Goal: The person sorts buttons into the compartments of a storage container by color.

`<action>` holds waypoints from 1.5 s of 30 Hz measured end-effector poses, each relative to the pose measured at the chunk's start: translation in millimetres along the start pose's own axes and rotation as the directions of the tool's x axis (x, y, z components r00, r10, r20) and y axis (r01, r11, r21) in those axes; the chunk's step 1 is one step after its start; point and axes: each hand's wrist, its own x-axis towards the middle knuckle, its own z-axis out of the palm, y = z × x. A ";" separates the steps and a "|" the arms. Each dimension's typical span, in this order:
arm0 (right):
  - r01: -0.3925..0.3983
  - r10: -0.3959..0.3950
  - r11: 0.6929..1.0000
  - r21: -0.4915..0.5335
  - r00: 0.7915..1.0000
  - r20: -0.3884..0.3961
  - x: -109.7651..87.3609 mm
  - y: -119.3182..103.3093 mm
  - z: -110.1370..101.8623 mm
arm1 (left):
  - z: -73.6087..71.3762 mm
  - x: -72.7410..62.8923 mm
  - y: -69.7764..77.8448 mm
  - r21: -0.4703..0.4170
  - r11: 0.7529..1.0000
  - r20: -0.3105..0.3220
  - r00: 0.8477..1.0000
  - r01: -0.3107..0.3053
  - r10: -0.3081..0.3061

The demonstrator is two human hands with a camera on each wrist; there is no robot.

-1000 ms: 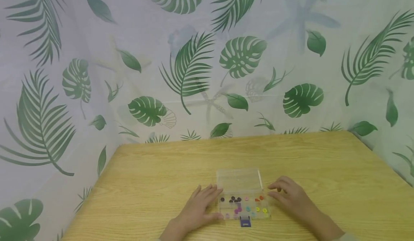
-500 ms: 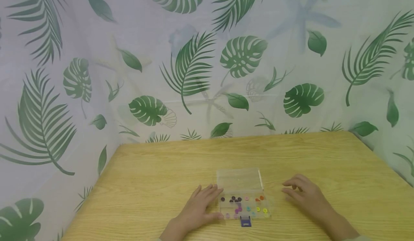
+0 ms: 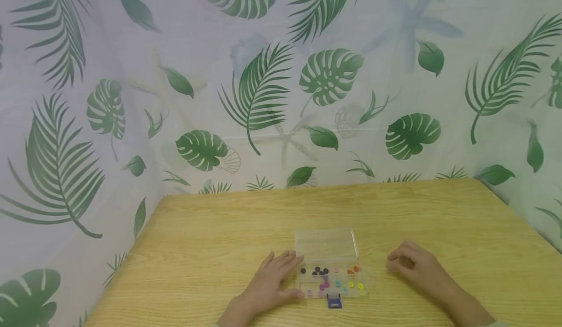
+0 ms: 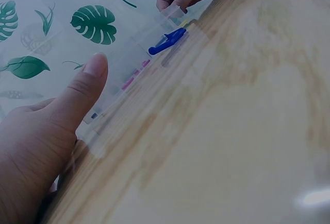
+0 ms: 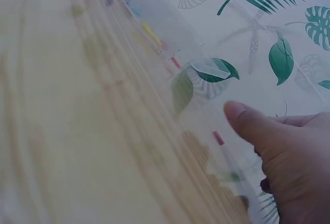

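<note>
A clear plastic compartment box [image 3: 313, 279] stands with its lid [image 3: 326, 244] laid back. Small round pieces lie inside it, among them black pieces [image 3: 320, 271], purple pieces [image 3: 324, 285] and yellow pieces [image 3: 355, 285]. At the box's left side rests my left hand [image 3: 268, 285], fingers and thumb spread straight; its thumb also shows in the left wrist view. My right hand [image 3: 419, 271] is apart from the box, to its right, with fingers loosely bent. By its thumb, the right wrist view shows a small red piece [image 5: 219, 138] outside the box, not seen in the head view.
A blue latch [image 3: 334, 301] hangs from the box's front edge. The wood-grain table [image 3: 219, 229] is glossy and reflects its surroundings. A leaf-printed cloth [image 3: 272, 97] closes off the back and both sides.
My right hand has moved right, from beside the box's right edge to a spot further off. My left hand and the box stay where they were.
</note>
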 end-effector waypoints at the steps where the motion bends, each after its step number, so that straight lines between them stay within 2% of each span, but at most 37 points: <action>1: -0.007 0.007 1.000 0.000 1.000 0.016 -0.2 0.5 -0.1 | -0.6 0.1 0.4 -0.003 1.000 0.002 1.000 0.002 -0.002; 5: 0.007 -0.007 1.000 0.002 0.998 0.056 -0.4 2.3 -0.8 | -2.7 0.4 2.0 -0.007 1.000 0.006 1.000 0.003 -0.003; 18: 0.023 -0.025 1.000 0.015 0.995 0.100 4.6 1.3 -4.0 | -6.3 0.0 2.6 -0.003 1.000 0.013 1.000 0.006 -0.006; 25: 0.055 -0.055 0.998 0.011 0.996 0.070 2.5 0.3 -3.8 | -5.5 0.4 2.3 -0.014 1.000 0.013 1.000 -0.001 0.001; 32: 0.017 -0.016 1.000 -0.006 0.999 0.035 2.8 -0.3 -3.9 | -6.4 0.3 3.2 -0.022 1.000 0.014 1.000 0.004 -0.004; 39: 0.026 -0.026 0.999 -0.027 1.000 -0.004 5.3 -0.7 -3.4 | -6.2 -0.3 3.5 -0.013 1.000 0.014 1.000 0.003 -0.003; 45: 0.133 -0.135 0.991 -0.027 0.988 -0.077 10.0 -5.3 0.1 | -6.6 -0.4 3.9 -0.006 1.000 0.014 1.000 -0.002 0.002</action>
